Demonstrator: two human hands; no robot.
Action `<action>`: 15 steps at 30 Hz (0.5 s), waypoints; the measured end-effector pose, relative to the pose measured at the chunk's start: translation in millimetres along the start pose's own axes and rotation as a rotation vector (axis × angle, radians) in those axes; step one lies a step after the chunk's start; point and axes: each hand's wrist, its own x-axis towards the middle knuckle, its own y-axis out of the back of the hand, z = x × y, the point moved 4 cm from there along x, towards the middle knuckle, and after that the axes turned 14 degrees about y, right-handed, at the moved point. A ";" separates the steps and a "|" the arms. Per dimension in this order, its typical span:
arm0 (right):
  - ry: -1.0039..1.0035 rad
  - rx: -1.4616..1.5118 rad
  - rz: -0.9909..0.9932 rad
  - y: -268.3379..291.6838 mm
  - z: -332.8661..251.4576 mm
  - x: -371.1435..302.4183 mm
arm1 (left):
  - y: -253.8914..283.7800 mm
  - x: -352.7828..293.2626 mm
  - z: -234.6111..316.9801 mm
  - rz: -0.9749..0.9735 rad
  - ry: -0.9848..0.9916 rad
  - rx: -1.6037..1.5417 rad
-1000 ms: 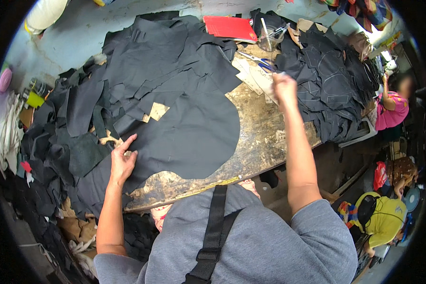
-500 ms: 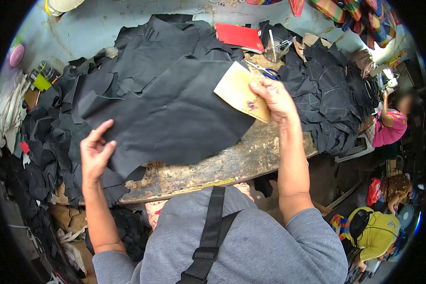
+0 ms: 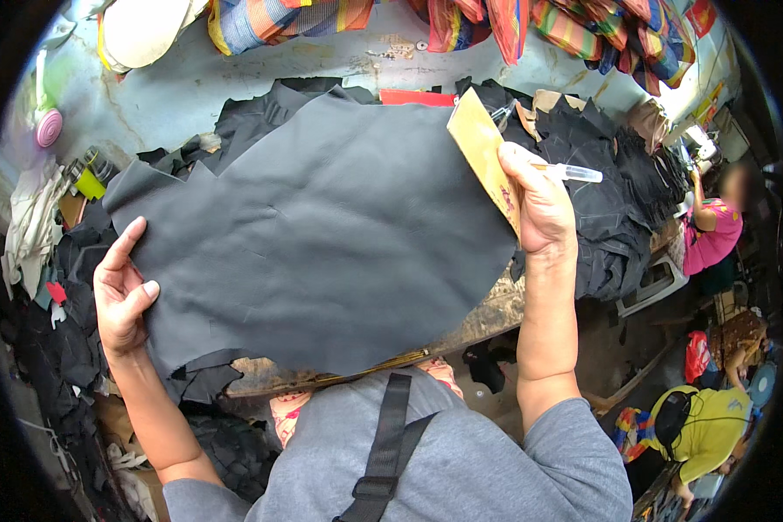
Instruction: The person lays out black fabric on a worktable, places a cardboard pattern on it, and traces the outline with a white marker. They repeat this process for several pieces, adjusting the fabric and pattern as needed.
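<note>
Your left hand [image 3: 123,300] grips a black sheet [image 3: 322,235] to its right while your right hand [image 3: 539,207] clasps a tan card [image 3: 480,148] and pen [image 3: 576,173].

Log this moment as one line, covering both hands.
left hand: at edge of black sheet; right hand: holding tan card, capped pen; worktable: partly hidden

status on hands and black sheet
Left hand at left edge of black sheet. Right hand holding tan card and pen. Sheet partly hiding workbench.
</note>
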 end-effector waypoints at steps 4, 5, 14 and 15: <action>0.022 -0.060 0.022 4.0 -3.8 -1.0 | -5.5 -0.4 3.9 0.002 0.027 -0.017; 0.000 -0.014 -0.006 4.7 -2.7 -1.1 | -8.5 -0.3 1.6 -0.016 0.056 -0.027; -0.026 -0.654 0.232 73.3 56.6 -7.7 | -17.2 14.0 -93.2 0.254 0.294 0.521; -0.003 -0.650 0.280 83.7 59.9 -12.2 | -17.8 4.7 -99.3 0.374 0.194 0.809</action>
